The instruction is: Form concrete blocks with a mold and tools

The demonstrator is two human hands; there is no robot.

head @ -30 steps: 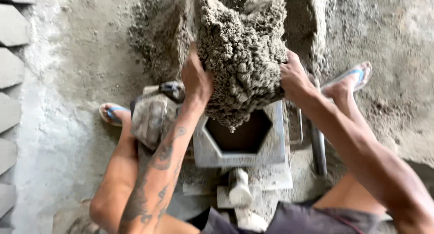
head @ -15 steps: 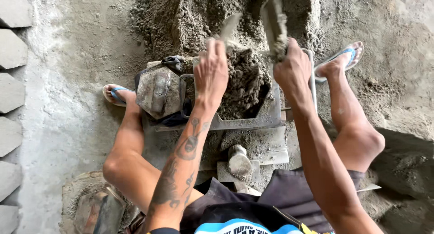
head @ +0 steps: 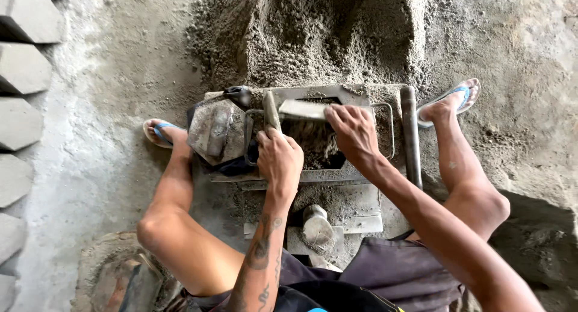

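I squat over a grey metal block mould [head: 361, 174] on the ground. Its hexagonal opening holds damp grey cement mix [head: 316, 146]. My left hand [head: 280, 160] is closed around a narrow upright metal handle [head: 271, 110] at the mould's left side. At the far edge of the opening my right hand [head: 355, 131] grips a flat metal scraper [head: 303, 109] that lies across the mix. A hexagonal metal press lid [head: 218, 130] rests tilted just left of the mould.
A big heap of loose cement mix [head: 313, 35] rises right behind the mould. A metal lever bar [head: 410, 137] runs along its right side. Finished hexagonal blocks [head: 24, 77] line the left edge. My sandalled feet [head: 448, 98] flank the mould.
A second ago both hands held a large clump of mix above the mould. It went down into the opening, and the hands now grip the handle and the scraper.
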